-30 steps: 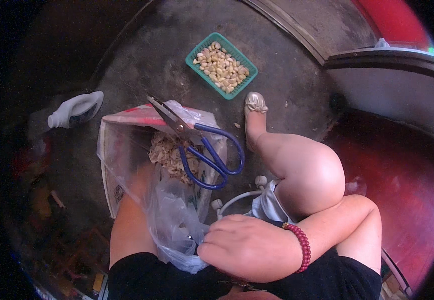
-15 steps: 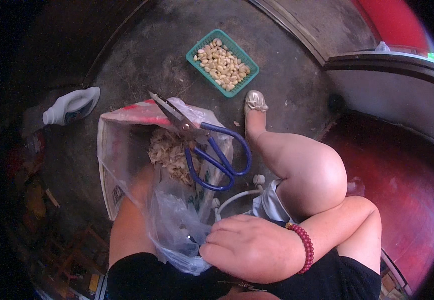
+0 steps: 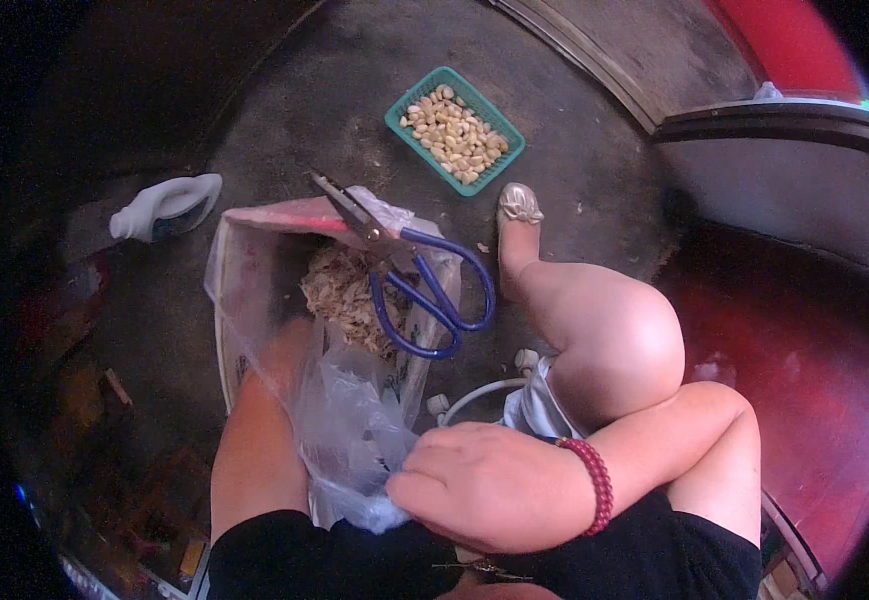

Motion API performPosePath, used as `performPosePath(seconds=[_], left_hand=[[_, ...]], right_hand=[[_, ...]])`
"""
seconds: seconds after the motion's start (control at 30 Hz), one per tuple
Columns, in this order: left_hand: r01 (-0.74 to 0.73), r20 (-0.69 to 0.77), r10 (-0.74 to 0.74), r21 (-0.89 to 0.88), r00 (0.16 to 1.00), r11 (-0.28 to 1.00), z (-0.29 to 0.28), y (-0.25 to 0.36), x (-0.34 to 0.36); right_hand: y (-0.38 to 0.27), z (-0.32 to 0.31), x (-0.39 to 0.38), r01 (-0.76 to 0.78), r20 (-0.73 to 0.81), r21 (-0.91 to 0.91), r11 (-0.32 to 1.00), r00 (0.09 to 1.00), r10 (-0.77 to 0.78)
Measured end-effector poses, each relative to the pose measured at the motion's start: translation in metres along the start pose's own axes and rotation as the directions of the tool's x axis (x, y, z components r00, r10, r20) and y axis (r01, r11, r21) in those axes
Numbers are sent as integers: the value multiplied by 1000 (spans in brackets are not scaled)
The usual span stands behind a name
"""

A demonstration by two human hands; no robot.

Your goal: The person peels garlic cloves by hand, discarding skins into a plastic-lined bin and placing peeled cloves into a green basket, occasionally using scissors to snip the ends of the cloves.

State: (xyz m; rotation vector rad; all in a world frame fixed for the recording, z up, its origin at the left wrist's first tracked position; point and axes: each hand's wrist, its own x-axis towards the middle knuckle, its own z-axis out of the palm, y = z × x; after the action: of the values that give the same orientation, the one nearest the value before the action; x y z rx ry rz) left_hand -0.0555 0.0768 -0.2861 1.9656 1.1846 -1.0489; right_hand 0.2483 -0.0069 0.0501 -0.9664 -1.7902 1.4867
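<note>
My right hand (image 3: pixel 495 490), with a dark red bead bracelet (image 3: pixel 595 485) on its wrist, is over my lap. Its fingers curl down against a clear plastic bag (image 3: pixel 350 415); their tips and anything in them are hidden. My left hand is out of view. Blue-handled scissors (image 3: pixel 383 246) lie, blades apart, across the far right rim of a plastic-lined box (image 3: pixel 221 330) between my legs. Pale, papery peelings (image 3: pixel 350 300) are heaped inside it. Beyond the box, a green basket (image 3: pixel 425 157) on the floor holds many pale peeled cloves (image 3: pixel 460 135), apparently garlic.
A white jug-shaped bottle (image 3: pixel 165 205) lies on its side on the dark floor to the left. My right foot, in a shiny shoe (image 3: pixel 521 203), stands near the basket. A pale tubular frame (image 3: pixel 480 392) is by my right thigh. A red floor area (image 3: pixel 795 400) extends at right.
The whole view has shifted slightly, so box, bottle and basket appear a little further right. My right hand stays curled by the bag, slightly higher and further left in the picture.
</note>
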Motion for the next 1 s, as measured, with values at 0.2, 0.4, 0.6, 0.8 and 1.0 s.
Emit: performPosePath(seconds=[0.2,0.4,0.6,0.8,1.0], left_hand=[[-198,-163,199,22,966,980,-37,7,-42],[-273,-471,215,-56,855,960,-77,8,-138],[-167,-209,-305,-973,929,156,-104,30,-286],[-160,-266,-123,-825,956,541,-72,34,-314],[11,-571,-200,-316,796,949,-17,-27,-259]], right_hand=[[1,22,1,190,-160,-145,971,964,-212],[-3,33,15,395,-201,-303,868,863,-463],[1,84,31,237,-152,-287,928,945,-289],[7,141,39,439,219,-473,764,898,-380],[-3,206,23,390,350,-423,818,903,-250]])
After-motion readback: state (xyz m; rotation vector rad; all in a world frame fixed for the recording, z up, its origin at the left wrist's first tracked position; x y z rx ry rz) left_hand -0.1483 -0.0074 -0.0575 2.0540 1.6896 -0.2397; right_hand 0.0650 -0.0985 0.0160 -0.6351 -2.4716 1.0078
